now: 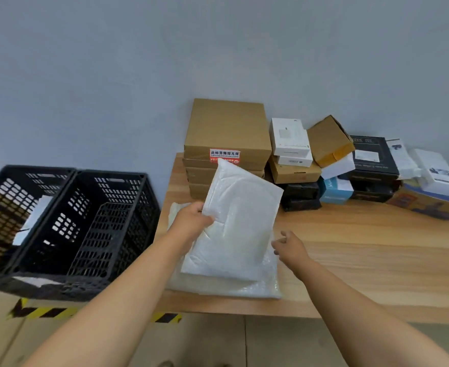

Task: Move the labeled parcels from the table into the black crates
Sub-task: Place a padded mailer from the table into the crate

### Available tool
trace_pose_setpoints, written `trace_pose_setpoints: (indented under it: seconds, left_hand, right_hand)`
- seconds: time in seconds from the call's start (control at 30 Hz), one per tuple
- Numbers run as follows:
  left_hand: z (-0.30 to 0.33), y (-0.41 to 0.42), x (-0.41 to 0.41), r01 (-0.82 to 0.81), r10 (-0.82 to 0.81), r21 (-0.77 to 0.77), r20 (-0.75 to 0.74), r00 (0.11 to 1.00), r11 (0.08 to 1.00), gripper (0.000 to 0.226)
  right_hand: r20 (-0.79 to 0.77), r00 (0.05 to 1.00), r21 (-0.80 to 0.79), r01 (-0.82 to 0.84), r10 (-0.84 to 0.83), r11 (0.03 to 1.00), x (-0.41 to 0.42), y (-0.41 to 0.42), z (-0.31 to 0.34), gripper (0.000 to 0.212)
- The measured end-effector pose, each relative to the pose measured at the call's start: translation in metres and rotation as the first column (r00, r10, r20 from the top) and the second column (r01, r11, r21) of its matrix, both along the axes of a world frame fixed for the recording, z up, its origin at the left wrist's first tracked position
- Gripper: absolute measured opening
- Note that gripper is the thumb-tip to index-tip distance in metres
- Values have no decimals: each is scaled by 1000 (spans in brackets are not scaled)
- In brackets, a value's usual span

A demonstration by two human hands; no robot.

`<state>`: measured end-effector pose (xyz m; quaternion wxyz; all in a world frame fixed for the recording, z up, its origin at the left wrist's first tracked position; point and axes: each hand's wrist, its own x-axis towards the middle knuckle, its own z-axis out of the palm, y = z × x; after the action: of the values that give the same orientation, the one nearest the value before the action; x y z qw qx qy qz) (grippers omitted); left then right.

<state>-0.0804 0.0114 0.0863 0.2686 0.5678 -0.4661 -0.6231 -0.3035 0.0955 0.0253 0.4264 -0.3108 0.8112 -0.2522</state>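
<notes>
My left hand (191, 221) grips the left edge of a white padded mailer (239, 221), which is tilted up off the wooden table (377, 247). Under it lies another flat white plastic parcel (226, 287) near the table's front left corner. My right hand (291, 247) hovers beside the mailer's right edge with fingers apart, holding nothing. Two black crates stand on the floor left of the table: the nearer one (104, 223) looks mostly bare inside, and the farther left one (6, 207) has a white parcel in it.
A stack of brown cardboard boxes (227, 133) with a red and white label stands at the table's back. To its right lie white boxes (289, 141), a tilted brown box (329, 141), black boxes (371, 160) and others. Yellow-black tape (40, 312) marks the floor.
</notes>
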Motion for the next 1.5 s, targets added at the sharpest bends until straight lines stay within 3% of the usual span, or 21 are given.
trace_pose_setpoints:
  seconds: [0.17, 0.47, 0.73, 0.9, 1.0, 1.13, 1.37, 1.5]
  left_hand:
    - [65, -1, 15, 112, -109, -165, 27, 994, 980, 18]
    - [180, -27, 69, 73, -115, -407, -79, 990, 910, 21]
    - [239, -47, 127, -132, 22, -509, -216, 976, 851, 13]
    - [249, -62, 156, -73, 66, -589, -33, 997, 805, 6]
    - [253, -65, 161, -33, 131, -666, 98, 986, 745, 11]
    - [260, -69, 161, -45, 123, -664, 72, 990, 747, 12]
    - [268, -72, 153, -104, 12, -520, -176, 984, 848, 22]
    - [272, -74, 154, -117, -43, -467, -319, 947, 876, 36]
  right_hand:
    - [240, 968, -108, 106, -78, 989, 17, -8, 33, 52]
    - [295, 955, -317, 75, 23, 945, 70, -42, 125, 28]
    - [171, 985, -554, 78, 21, 829, 100, -64, 222, 21]
    - [-21, 1000, -651, -10, -4, 759, 97, -66, 270, 31]
    - [-34, 999, -673, -10, -17, 739, 96, -68, 289, 31]
    - [111, 994, -684, 69, 10, 726, 99, -70, 301, 22]
    - [328, 943, -680, 195, 55, 707, 101, -67, 306, 23]
    - [491, 863, -664, 284, 117, 692, 100, -63, 307, 27]
